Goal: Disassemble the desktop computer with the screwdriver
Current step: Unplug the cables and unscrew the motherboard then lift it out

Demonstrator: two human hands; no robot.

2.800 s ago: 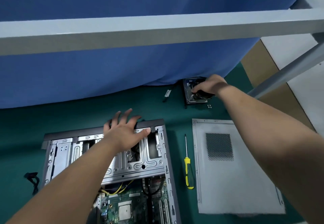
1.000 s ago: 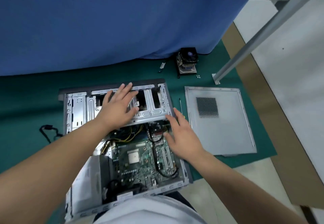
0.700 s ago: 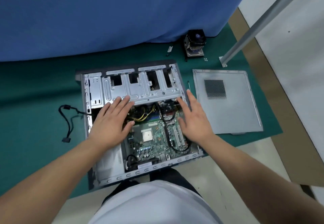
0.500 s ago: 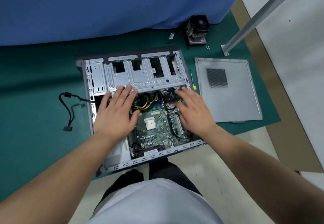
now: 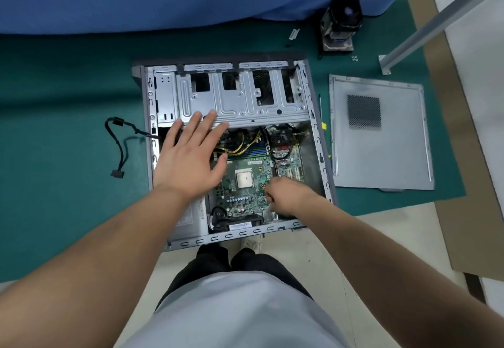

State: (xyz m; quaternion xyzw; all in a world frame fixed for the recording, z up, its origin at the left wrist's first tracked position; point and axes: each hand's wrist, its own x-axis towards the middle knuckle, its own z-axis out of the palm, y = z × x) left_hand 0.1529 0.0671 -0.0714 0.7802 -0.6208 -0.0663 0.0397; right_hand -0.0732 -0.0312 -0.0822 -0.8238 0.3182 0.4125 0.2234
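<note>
- Loose black cable (image 5: 120,146) trails off the open computer case (image 5: 317,140) at left — it could snag if the case shifts.
- Left hand (image 5: 188,162) lies flat, fingers straight, holding nothing.
- Right hand (image 5: 286,195) is curled low over the green board (image 5: 245,184); whether it pinches anything is unclear — a careless tug risks bent parts.
- Screwdriver (image 5: 323,126) lies untouched beside the case.
- Labels unreadable.

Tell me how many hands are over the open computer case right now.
2. The left hand lies flat, fingers spread, at the drive cage's near edge; the right hand is curled over the motherboard's near right part. No others show.
</note>
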